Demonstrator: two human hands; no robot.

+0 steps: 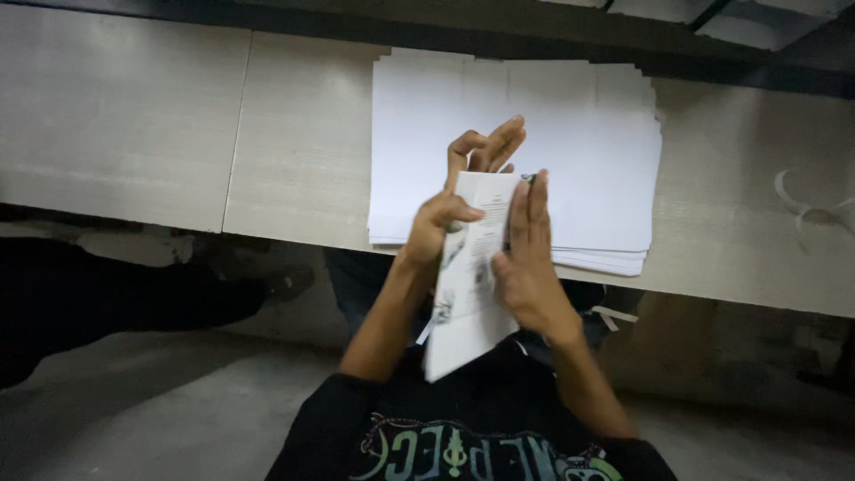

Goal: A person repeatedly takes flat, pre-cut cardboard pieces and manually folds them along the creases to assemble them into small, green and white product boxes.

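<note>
Center frame, folded printed leaflet (468, 285) held upright between both hands: left hand (445, 223) grips its left edge, fingers partly splayed; right hand (525, 267) presses flat, fingers straight. Behind, white paper stack (579, 134) on pale worktop (178, 134).

This looks like a plain workroom for paper handling, such as a small print or binding shop. A long pale bench (178, 134) of butted wood-grain panels runs across the upper half of the frame, with a big stack of blank white sheets (588, 134) lying at its centre. Below it, in the lower left, is a bare grey concrete floor (178, 401). A dark frame or shelf edge (534, 36) runs along the top of the frame. The light is dim.
</note>
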